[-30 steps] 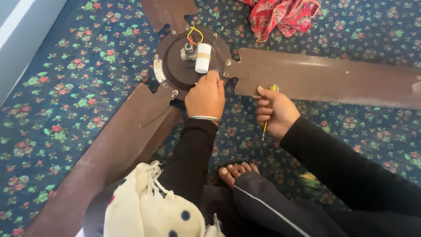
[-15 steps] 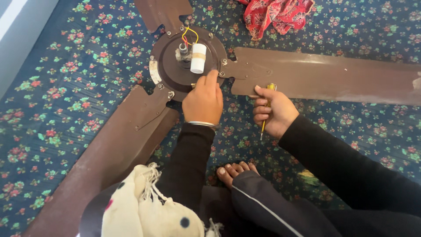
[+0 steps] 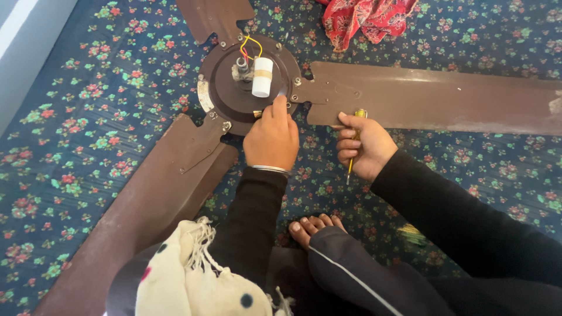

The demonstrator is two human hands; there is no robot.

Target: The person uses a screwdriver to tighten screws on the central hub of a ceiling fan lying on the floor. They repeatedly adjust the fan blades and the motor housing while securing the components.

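**Gripping a screwdriver beside a dismantled ceiling fan**

Left hand (image 3: 271, 139): fingers curled loosely, fingertips touching the near rim of the fan motor housing (image 3: 225, 88); whether anything is pinched there cannot be told. Thin bangle at the wrist.

Right hand (image 3: 362, 145): closed in a fist around a yellow-handled screwdriver (image 3: 354, 146), shaft pointing toward the person, just near of the right fan blade (image 3: 433, 96).

Housing: round, brown, lying on a floral floor covering (image 3: 88, 117); white cylindrical capacitor (image 3: 262, 76) on top with yellow and red wires (image 3: 250, 47).

Further items: near-left blade (image 3: 146, 205); far blade (image 3: 213, 17); red patterned cloth (image 3: 366, 17), far right; cream fringed scarf (image 3: 187, 275) and bare toes (image 3: 313, 227), near.
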